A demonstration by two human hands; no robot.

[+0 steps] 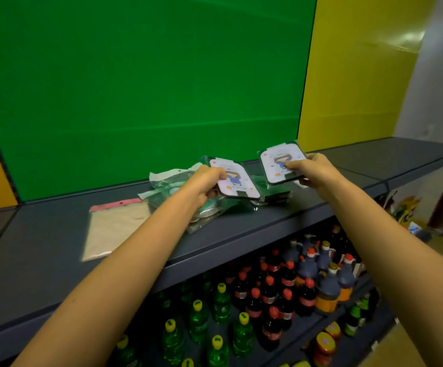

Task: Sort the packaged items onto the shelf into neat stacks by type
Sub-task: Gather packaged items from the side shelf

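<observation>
Below my arms, the lower racks hold green bottles [220,303] w/ yellow caps, cola bottles [268,290] w/ red caps & dark jugs [329,284] further right. Above them runs the grey shelf [56,260]. On it, nearest me on the left, a flat beige packet [114,229] w/ a pink top strip lies just beside a loose pile of clear packets [167,181]. My L hand [204,184] is over that pile, fingers curled round the left edge of a cartoon-card packet [237,182], thumb on top. The pkt is tilted; can't tell if it touches the pile. Right of it a low stack of green packets [276,193] sits on the shelf. My R hand [313,168] pinches a second cartoon-card packet [281,164] by its right edge, thumb across the face, held above the shelf & apart from the first. Behind it all is a green back panel [135,88], w/ a yellow panel [360,75] to its right.
</observation>
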